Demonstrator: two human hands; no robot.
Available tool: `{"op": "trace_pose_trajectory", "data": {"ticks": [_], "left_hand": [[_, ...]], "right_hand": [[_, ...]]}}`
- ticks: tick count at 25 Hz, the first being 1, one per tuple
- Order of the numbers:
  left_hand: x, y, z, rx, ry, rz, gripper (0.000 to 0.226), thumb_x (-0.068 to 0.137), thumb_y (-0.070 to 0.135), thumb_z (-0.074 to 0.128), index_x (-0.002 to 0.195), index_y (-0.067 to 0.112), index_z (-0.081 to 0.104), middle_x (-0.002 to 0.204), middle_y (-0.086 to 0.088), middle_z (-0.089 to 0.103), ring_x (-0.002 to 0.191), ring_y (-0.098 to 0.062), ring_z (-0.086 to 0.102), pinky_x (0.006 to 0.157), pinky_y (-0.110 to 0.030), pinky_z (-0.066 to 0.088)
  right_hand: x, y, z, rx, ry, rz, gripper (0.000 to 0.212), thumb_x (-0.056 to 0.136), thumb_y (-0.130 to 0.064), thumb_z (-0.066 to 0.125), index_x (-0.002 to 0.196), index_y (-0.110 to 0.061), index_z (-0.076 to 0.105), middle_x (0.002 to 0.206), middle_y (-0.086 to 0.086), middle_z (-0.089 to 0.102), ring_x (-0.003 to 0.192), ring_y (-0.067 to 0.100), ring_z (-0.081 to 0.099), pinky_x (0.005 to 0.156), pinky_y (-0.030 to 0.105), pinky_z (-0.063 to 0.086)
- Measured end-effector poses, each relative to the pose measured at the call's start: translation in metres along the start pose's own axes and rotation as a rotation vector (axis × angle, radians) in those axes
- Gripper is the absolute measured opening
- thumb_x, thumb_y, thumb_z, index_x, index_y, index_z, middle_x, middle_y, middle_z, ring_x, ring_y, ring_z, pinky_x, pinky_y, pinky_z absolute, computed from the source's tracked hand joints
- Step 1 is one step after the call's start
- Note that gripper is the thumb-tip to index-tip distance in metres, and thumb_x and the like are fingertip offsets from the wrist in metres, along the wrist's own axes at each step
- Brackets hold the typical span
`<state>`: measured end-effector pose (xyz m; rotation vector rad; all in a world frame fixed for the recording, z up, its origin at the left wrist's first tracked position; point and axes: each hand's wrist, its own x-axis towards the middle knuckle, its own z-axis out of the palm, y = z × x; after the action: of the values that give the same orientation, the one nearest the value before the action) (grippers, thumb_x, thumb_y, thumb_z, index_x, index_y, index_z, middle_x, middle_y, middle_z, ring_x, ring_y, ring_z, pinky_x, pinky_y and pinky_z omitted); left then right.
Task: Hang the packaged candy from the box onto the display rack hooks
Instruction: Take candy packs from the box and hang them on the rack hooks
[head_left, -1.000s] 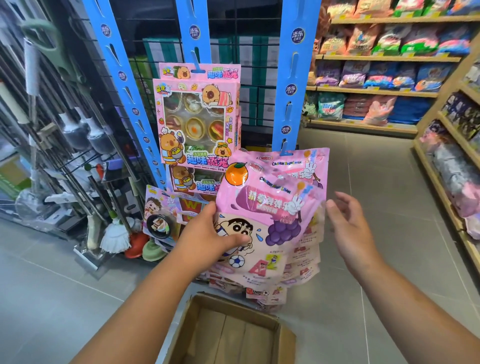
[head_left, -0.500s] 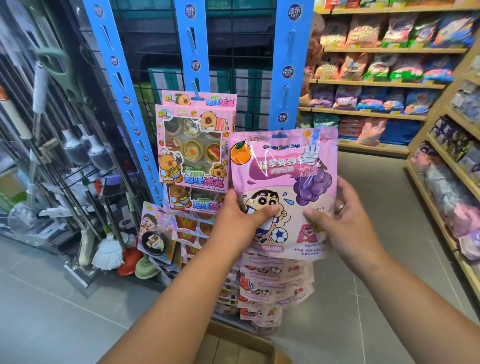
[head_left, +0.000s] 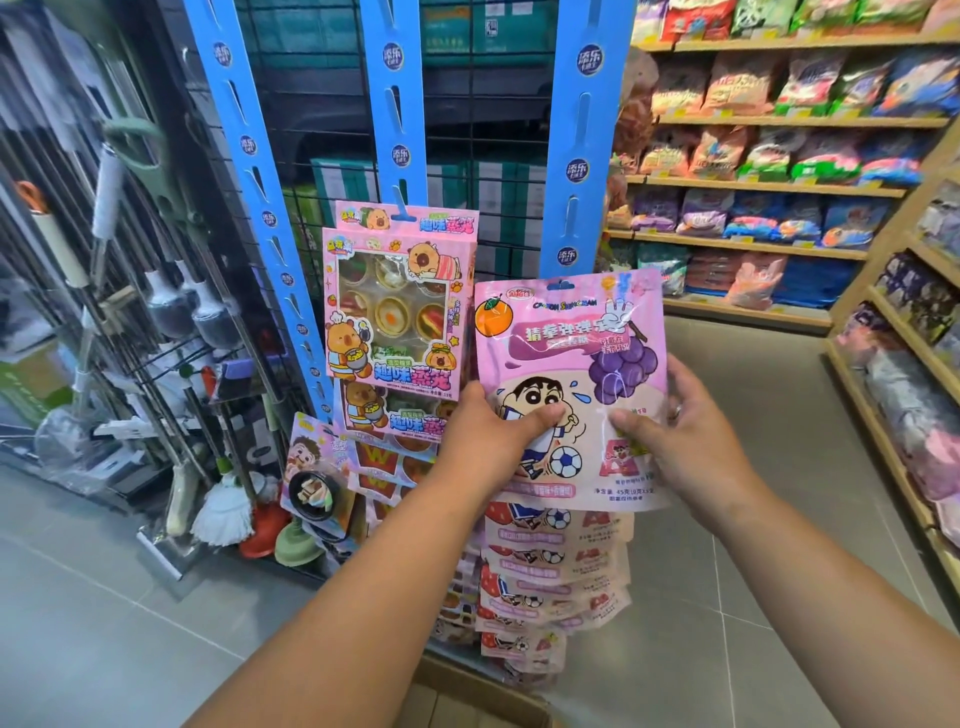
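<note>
I hold a pink candy bag (head_left: 566, 343) with a cartoon boy, grapes and an orange upright in front of the right blue hanging strip (head_left: 584, 140). My left hand (head_left: 488, 441) grips its lower left with the thumb on the front. My right hand (head_left: 680, 431) grips its lower right. The bag's top hang hole sits at the strip's lower part. Several identical bags (head_left: 550, 587) hang below it on the same strip. The cardboard box (head_left: 483, 699) shows only its rim at the bottom edge.
Pink capybara toy-candy boxes (head_left: 400, 306) hang on the middle blue strip (head_left: 397, 104), with more packs under them. A left blue strip (head_left: 249, 156) leans beside a rack of mops and plungers (head_left: 223, 509). Snack shelves (head_left: 779, 182) line the right side. Grey tiled floor lies around.
Both hands lifted the bag higher against the right strip. A second ago only my left hand held it; my right hand has since taken hold. The box slid mostly out of view.
</note>
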<state>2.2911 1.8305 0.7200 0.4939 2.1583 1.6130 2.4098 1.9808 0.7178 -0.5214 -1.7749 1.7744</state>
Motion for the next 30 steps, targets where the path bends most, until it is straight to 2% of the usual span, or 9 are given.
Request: {"op": "trace_pose_trajectory", "data": {"ticks": [6, 8, 10, 13, 16, 18, 21, 26, 30], "left_hand": [[0.006, -0.015, 0.005, 0.100, 0.009, -0.020, 0.059, 0.076, 0.045, 0.082, 0.114, 0.014, 0.049, 0.108, 0.004, 0.066, 0.089, -0.008, 0.064, 0.069, -0.022, 0.054], [0.006, -0.023, 0.007, 0.238, 0.027, 0.008, 0.061, 0.075, 0.052, 0.080, 0.110, 0.017, 0.045, 0.109, 0.002, 0.065, 0.095, -0.016, 0.064, 0.076, -0.028, 0.052], [0.008, -0.030, 0.005, 0.394, 0.034, 0.041, 0.068, 0.073, 0.061, 0.077, 0.112, 0.016, 0.043, 0.112, -0.002, 0.063, 0.103, -0.023, 0.062, 0.083, -0.036, 0.053], [0.007, -0.038, -0.001, 0.543, 0.037, 0.116, 0.089, 0.073, 0.064, 0.073, 0.138, 0.012, 0.040, 0.135, -0.009, 0.054, 0.124, -0.029, 0.053, 0.099, -0.043, 0.049], [-0.002, -0.055, -0.006, 0.533, 0.024, 0.143, 0.098, 0.082, 0.056, 0.071, 0.154, 0.012, 0.022, 0.156, -0.011, 0.032, 0.142, -0.028, 0.036, 0.112, -0.040, 0.035], [-0.006, -0.067, -0.010, 0.472, 0.008, 0.138, 0.094, 0.087, 0.050, 0.069, 0.156, 0.011, 0.018, 0.160, -0.009, 0.026, 0.145, -0.026, 0.032, 0.114, -0.037, 0.032], [-0.005, -0.080, -0.014, 0.432, -0.011, 0.149, 0.081, 0.092, 0.044, 0.065, 0.155, 0.012, 0.025, 0.156, -0.009, 0.033, 0.141, -0.026, 0.038, 0.112, -0.036, 0.035], [0.003, -0.098, -0.024, 0.407, -0.111, 0.179, 0.054, 0.099, 0.043, 0.051, 0.146, 0.018, 0.042, 0.138, -0.006, 0.058, 0.128, -0.028, 0.052, 0.102, -0.040, 0.046], [0.009, -0.103, -0.033, 0.371, -0.197, 0.192, 0.044, 0.100, 0.037, 0.052, 0.141, 0.023, 0.046, 0.134, -0.002, 0.061, 0.122, -0.026, 0.057, 0.092, -0.032, 0.046]], "right_hand": [[-0.001, 0.019, 0.001, -0.094, 0.017, 0.030, 0.063, 0.084, 0.008, 0.068, 0.133, -0.025, 0.047, 0.114, -0.008, 0.069, 0.091, 0.001, 0.070, 0.066, 0.024, 0.060], [-0.001, 0.025, -0.001, -0.222, 0.019, 0.025, 0.066, 0.084, 0.004, 0.070, 0.136, -0.025, 0.044, 0.118, -0.008, 0.067, 0.091, -0.006, 0.066, 0.072, 0.018, 0.057], [-0.002, 0.029, -0.005, -0.421, 0.017, 0.017, 0.070, 0.084, -0.004, 0.073, 0.142, -0.025, 0.041, 0.117, -0.011, 0.064, 0.096, -0.001, 0.063, 0.086, 0.025, 0.055], [-0.005, 0.037, -0.009, -0.651, 0.032, -0.003, 0.078, 0.082, -0.018, 0.077, 0.148, -0.026, 0.034, 0.126, -0.003, 0.056, 0.117, 0.018, 0.055, 0.105, 0.039, 0.045], [-0.008, 0.050, -0.007, -0.780, 0.045, 0.139, 0.094, 0.082, -0.041, 0.075, 0.155, -0.019, 0.020, 0.149, 0.013, 0.033, 0.143, 0.026, 0.026, 0.116, 0.039, 0.025], [-0.012, 0.062, -0.002, -0.731, 0.041, 0.200, 0.090, 0.079, -0.054, 0.071, 0.151, -0.021, 0.027, 0.143, 0.005, 0.045, 0.140, 0.024, 0.030, 0.111, 0.037, 0.030], [-0.019, 0.068, 0.010, -0.533, 0.033, 0.300, 0.072, 0.090, -0.035, 0.068, 0.149, -0.029, 0.027, 0.119, -0.016, 0.055, 0.118, 0.010, 0.048, 0.096, 0.028, 0.038], [-0.034, 0.077, 0.035, -0.443, 0.098, 0.316, 0.079, 0.093, -0.027, 0.066, 0.154, -0.032, 0.017, 0.132, -0.009, 0.052, 0.125, 0.012, 0.047, 0.107, 0.042, 0.042], [-0.053, 0.082, 0.037, -0.374, 0.171, 0.351, 0.092, 0.084, -0.040, 0.071, 0.155, -0.038, 0.013, 0.155, -0.005, 0.038, 0.140, 0.022, 0.039, 0.110, 0.052, 0.039]]}}
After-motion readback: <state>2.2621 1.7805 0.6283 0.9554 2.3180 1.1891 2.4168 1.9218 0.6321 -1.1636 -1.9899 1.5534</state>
